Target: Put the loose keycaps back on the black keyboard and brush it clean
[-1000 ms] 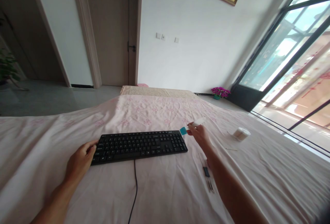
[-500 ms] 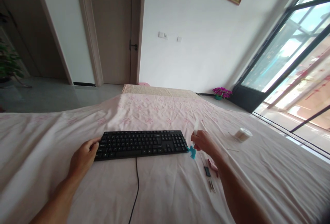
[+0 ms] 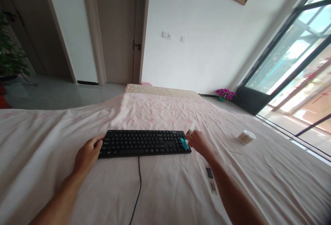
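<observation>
A black keyboard point(image 3: 144, 143) lies on a pale pink sheet point(image 3: 160, 187), its black cable point(image 3: 137, 187) running toward me. My left hand point(image 3: 88, 154) grips the keyboard's left end, fingers curled on its edge. My right hand point(image 3: 198, 142) is closed on a small white-handled brush point(image 3: 186, 138) whose teal head rests on the keys at the keyboard's right end.
A small round white container point(image 3: 246, 136) sits on the sheet to the right. Thin dark tools point(image 3: 210, 178) lie beside my right forearm. Beyond the sheet are a door point(image 3: 119, 28), a magenta flower pot point(image 3: 224, 94) and a large window point(image 3: 297, 66).
My right hand turned the brush head downward beside the keyboard, then brought it up onto the right-end keys. My left hand stayed on the keyboard's left end.
</observation>
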